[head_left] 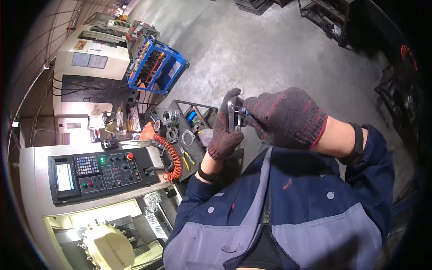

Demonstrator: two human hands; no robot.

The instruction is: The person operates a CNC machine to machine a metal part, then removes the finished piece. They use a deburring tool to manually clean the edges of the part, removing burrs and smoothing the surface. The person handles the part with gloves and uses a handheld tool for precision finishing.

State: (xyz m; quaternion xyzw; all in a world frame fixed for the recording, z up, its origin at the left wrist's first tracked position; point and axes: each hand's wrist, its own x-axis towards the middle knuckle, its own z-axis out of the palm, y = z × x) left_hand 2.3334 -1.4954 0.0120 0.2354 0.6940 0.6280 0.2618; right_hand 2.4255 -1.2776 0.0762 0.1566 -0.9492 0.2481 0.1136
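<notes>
My left hand (223, 133), in a dark knitted glove, grips a flat round metal part (232, 114) held up on edge in front of my chest. My right hand (284, 115), also gloved, is closed around a small tool with a blue handle (243, 112) that meets the metal part at its right side. Both hands hover above a dark metal tool cart (179, 167), apart from it.
The cart carries metal rings and fittings (172, 126), yellow-handled pliers (185, 158) and an orange coiled hose (171, 155). A machine control panel (96, 172) with a screen and buttons stands at the left. A blue rack of parts (155, 67) stands farther back. Dark shelving (328, 18) stands on the grey concrete floor.
</notes>
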